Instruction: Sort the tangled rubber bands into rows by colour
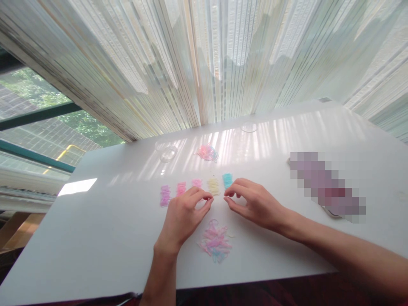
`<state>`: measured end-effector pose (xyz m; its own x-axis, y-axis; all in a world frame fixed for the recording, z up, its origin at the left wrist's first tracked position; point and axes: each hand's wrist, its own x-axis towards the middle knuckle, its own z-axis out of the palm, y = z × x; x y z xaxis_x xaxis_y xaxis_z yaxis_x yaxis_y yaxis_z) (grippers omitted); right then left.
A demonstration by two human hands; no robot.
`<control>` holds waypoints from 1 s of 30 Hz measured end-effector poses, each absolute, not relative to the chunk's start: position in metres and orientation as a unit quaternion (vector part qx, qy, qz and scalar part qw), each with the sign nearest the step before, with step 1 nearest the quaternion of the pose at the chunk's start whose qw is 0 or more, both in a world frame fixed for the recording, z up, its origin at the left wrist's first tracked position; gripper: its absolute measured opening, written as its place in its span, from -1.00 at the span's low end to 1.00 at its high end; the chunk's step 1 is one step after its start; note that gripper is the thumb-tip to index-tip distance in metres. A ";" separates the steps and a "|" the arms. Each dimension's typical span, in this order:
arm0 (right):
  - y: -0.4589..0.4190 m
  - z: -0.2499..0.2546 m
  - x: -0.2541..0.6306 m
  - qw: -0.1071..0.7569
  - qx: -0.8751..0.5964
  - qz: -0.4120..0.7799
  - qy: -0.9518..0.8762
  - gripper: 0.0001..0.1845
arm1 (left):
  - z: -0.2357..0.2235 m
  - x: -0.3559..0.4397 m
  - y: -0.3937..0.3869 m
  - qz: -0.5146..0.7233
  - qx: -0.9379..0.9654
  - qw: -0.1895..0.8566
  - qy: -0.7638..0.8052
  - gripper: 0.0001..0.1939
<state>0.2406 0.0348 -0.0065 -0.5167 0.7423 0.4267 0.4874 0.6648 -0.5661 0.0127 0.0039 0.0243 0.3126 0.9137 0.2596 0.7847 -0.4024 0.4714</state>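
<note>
My left hand [191,210] is just in front of the yellow row of thin elastic bands [213,186], thumb and index finger pinched together; anything between them is too small to make out. Across a small gap, my right hand [253,202] also has thumb and index tips close together, below the turquoise row [227,180]. To the left lie a light pink row [197,183], a darker pink row [181,188] and a purple row [165,196]. A loose, mixed pile of pink, lilac and blue bands [216,242] lies nearest me, between my forearms.
Farther back on the white table [105,238] lies a smaller mixed pile of bands [208,152]. A clear round lid or dish [168,154] sits to its left, another clear round piece [249,126] behind. A blurred-out flat object [327,187] lies right. String curtains [197,63] hang behind.
</note>
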 end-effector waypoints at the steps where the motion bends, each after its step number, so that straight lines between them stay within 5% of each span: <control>1: 0.036 -0.007 0.241 0.332 -0.372 0.185 -0.847 -0.91 | 0.022 0.013 0.006 0.242 0.799 0.120 0.538 -0.89; 25: 0.032 -0.007 0.240 0.316 -0.356 0.184 -0.860 -0.88 | 0.013 0.011 0.004 0.244 0.798 0.069 0.547 -0.91; 30: 0.027 -0.005 0.240 0.247 -0.256 0.230 -0.906 -0.90 | 0.019 -0.005 -0.025 0.270 0.784 0.181 0.529 -0.90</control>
<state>0.2401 0.0268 -0.0049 -0.7468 0.5781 0.3289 0.3510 0.7625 -0.5434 -0.0052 -0.0252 0.0186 0.2955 0.9268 0.2319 0.7321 -0.3757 0.5683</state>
